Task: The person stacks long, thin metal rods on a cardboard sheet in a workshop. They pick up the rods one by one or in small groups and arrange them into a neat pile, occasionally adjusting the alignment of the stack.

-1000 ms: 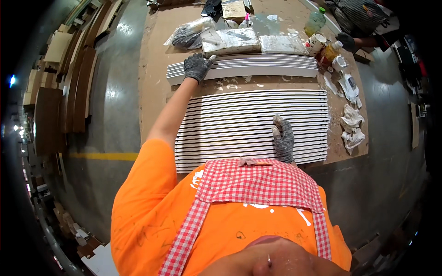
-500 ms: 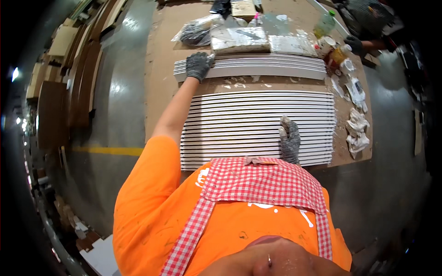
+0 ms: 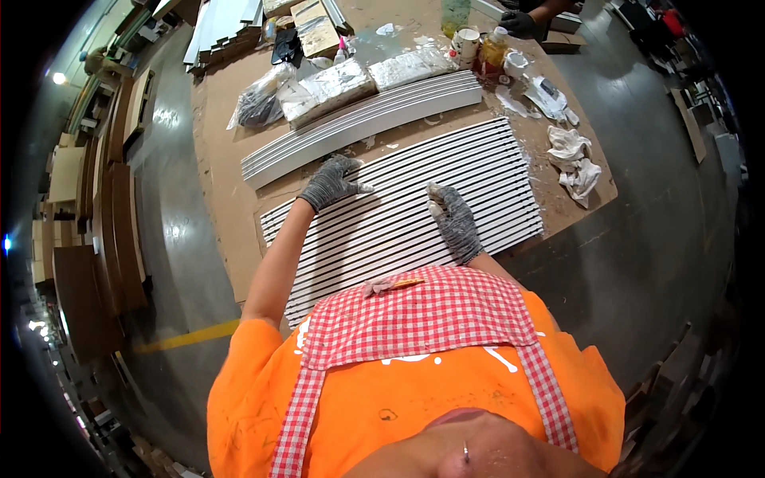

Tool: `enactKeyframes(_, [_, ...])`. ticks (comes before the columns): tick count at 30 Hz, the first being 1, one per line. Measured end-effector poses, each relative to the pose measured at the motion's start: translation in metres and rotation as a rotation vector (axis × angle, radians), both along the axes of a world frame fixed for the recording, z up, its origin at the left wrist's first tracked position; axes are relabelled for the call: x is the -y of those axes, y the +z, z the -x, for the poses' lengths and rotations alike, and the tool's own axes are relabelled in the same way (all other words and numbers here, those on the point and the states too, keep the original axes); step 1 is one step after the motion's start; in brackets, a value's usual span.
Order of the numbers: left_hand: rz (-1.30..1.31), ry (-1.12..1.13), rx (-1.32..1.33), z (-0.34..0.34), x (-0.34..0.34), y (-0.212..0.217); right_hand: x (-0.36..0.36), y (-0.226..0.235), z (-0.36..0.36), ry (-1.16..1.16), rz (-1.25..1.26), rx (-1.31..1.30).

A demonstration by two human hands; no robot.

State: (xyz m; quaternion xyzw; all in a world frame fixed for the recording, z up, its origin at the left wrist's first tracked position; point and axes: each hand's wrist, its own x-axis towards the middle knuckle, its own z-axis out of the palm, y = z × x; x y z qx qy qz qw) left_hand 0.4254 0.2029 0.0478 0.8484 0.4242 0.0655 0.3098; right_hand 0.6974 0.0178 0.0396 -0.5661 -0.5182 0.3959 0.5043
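Note:
Rows of narrow white strips [image 3: 382, 227] lie side by side across the table in front of me, with dark lines between them. My left hand [image 3: 331, 183], in a grey knitted glove, is at the far edge of these strips with its fingers spread and nothing held. Over the right half of the strips is my right hand [image 3: 454, 225], in a matching glove whose fingertips are stained white. Its fingers are loosely bent and parted from the thumb; no object shows in them. Beyond my left hand, a stack of white strips [image 3: 366, 123] runs along the table.
Behind the stack sit paint-smeared white blocks [image 3: 328, 89] and a plastic bag with dark contents [image 3: 261, 99]. Cups and a bottle of amber liquid [image 3: 492, 52] stand at the far right, near another person's gloved hand [image 3: 518, 24]. Crumpled rags [image 3: 575, 166] lie at the table's right edge.
My left hand has come off the stack and back toward the nearer strips, fingers now spread. My right hand stays over the strips. The view has turned, so the table appears tilted.

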Motion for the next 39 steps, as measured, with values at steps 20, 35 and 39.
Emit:
enactKeyframes(20, [-0.032, -0.143, -0.112, -0.033, -0.021, 0.002, -0.002, 0.013, 0.004, -0.021, 0.042, 0.038])
enactKeyframes(35, [-0.073, -0.108, -0.251, -0.033, -0.031, 0.028, 0.002, 0.006, 0.001, -0.005, 0.104, -0.004])
enactKeyframes(39, [-0.168, -0.122, -0.229, -0.058, -0.021, 0.026, 0.002, 0.011, 0.001, 0.014, 0.116, 0.005])
